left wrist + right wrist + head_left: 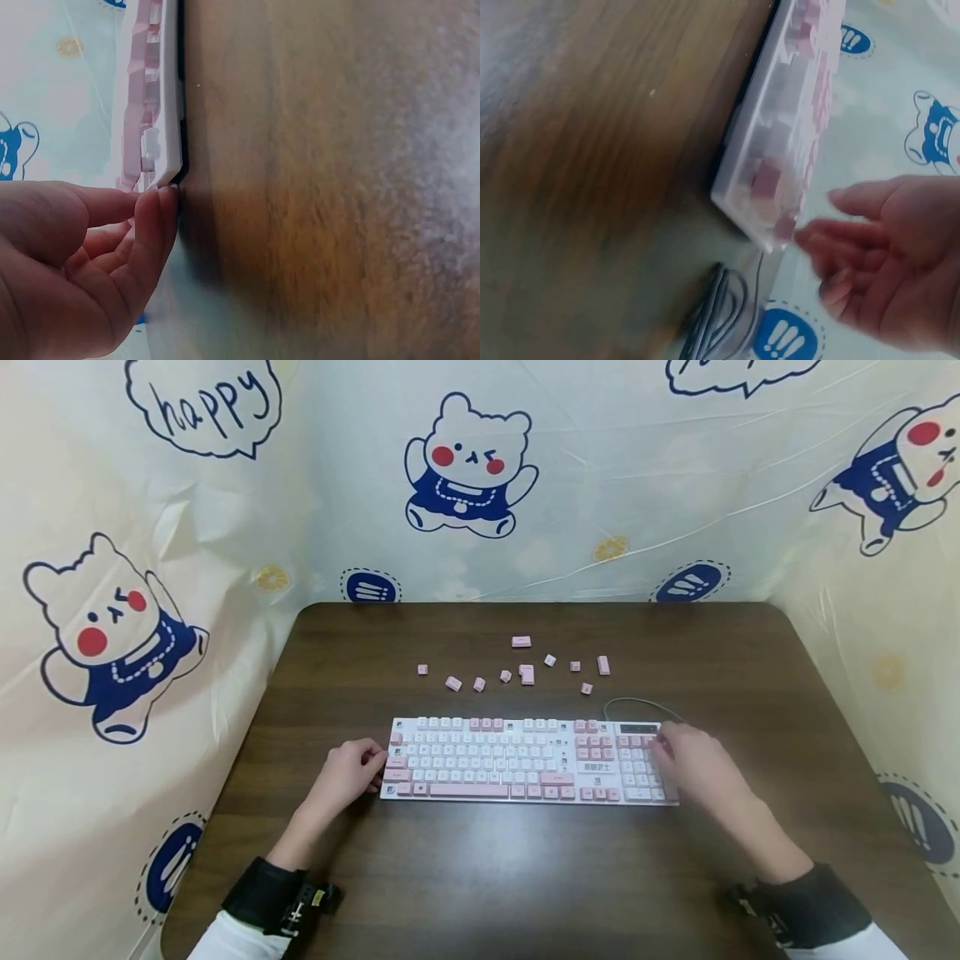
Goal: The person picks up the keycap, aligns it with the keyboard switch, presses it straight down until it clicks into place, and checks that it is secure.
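A white and pink computer keyboard (480,763) lies across the middle of the table, its keys facing up. My left hand (347,777) is at its left end; in the left wrist view the thumb and fingertips pinch the corner of the keyboard (171,142). Over the number keys on the right end hovers my right hand (693,768). Its fingers are loosely bent, with the thumb apart, in the right wrist view, where the fingertips are right at the end of the keyboard (780,112) and nothing shows between them.
Behind the keyboard, several loose pink keycaps (527,675) are scattered on the brown table (510,868). A thin cable (637,699) leaves the keyboard's back edge, and its coiled part (714,307) lies beyond the right end. A printed cloth (585,460) hangs behind and at both sides.
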Available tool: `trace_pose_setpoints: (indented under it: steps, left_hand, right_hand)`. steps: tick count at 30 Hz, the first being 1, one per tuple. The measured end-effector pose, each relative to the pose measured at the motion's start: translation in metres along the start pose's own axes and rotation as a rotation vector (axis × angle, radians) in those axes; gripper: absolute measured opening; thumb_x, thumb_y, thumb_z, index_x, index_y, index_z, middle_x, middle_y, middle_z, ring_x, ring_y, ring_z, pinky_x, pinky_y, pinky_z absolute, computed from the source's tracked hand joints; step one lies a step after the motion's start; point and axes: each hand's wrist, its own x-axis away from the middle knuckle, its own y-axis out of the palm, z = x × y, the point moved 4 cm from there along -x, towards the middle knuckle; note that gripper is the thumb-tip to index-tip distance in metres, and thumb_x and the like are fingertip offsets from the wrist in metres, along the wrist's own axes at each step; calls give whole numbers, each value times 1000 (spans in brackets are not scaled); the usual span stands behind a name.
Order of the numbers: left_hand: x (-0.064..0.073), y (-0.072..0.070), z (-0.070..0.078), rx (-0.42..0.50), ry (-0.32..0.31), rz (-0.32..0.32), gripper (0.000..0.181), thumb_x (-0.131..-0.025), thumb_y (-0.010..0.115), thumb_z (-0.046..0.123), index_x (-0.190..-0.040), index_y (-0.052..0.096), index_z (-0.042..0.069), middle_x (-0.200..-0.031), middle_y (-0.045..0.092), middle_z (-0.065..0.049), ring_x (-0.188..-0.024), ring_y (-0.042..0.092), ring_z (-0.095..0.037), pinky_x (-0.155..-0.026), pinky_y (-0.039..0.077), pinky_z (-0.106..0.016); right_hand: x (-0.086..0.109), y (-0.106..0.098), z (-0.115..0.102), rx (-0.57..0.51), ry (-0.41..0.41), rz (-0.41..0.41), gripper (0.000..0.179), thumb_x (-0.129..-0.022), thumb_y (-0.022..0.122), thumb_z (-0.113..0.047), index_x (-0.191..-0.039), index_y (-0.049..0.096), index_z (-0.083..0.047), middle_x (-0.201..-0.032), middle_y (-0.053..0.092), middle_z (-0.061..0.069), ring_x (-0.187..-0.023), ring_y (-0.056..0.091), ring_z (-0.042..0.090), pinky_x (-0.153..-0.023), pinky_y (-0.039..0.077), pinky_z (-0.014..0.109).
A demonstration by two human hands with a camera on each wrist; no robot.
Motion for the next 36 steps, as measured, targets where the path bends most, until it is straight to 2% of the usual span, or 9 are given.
trace_pose_setpoints:
  steps: [3, 6, 11, 16, 23, 32, 36]
  left_hand:
    - [-1, 0, -1, 33, -30, -23, 16, -106, 61, 13, -106, 69, 0, -84, 65, -10, -68, 62, -18, -65, 59, -30]
    - [-1, 0, -1, 53, -51, -31, 16, -106, 60, 14, -105, 69, 0, -85, 64, -11, -69, 63, -18, -65, 60, -30]
    - [-1, 1, 1, 90, -76, -37, 15, -106, 60, 13, -105, 68, 0, -88, 64, -12, -71, 63, -19, -66, 60, -30]
    - [-2, 2, 3, 98, -69, -31, 14, -106, 59, 13, -105, 68, 1, -89, 64, -13, -74, 63, -21, -65, 60, -29]
    - [-6, 2, 3, 87, -38, 23, 13, -105, 61, 11, -103, 69, 1, -87, 64, -12, -70, 62, -20, -63, 60, -29]
    - [-17, 0, 0, 85, -38, 44, 16, -106, 59, 14, -104, 70, 3, -89, 65, -12, -74, 63, -20, -65, 60, -29]
    - [-22, -2, 1, 95, -34, 46, 17, -107, 58, 14, -105, 70, 2, -90, 65, -12, -74, 63, -21, -66, 60, -31]
  right_hand:
    - [2, -1, 10, -18, 68, 8, 25, -104, 58, -19, -101, 64, 5, -77, 60, 10, -66, 55, 25, -61, 49, 42]
    - [3, -1, 15, -24, 96, 15, 26, -105, 54, -16, -96, 64, 7, -71, 56, 9, -62, 53, 25, -57, 46, 40]
    - [1, 2, 18, -32, 114, -36, 32, -107, 49, -15, -82, 63, 1, -65, 50, 7, -60, 50, 24, -56, 42, 39]
    - [-2, 5, 16, -50, 126, -81, 32, -108, 46, -16, -87, 65, 0, -66, 50, 6, -61, 51, 23, -57, 42, 37]
    - [-11, 8, 15, -49, 119, -48, 33, -108, 46, -16, -88, 64, 1, -66, 50, 7, -60, 51, 23, -55, 41, 35]
    - [-23, 10, 17, -38, 114, -18, 34, -108, 45, -15, -87, 64, 3, -67, 51, 7, -61, 51, 23, -55, 41, 36]
    - [-29, 9, 17, -45, 124, -29, 33, -109, 45, -16, -91, 64, 5, -69, 52, 8, -62, 52, 23, -55, 42, 35]
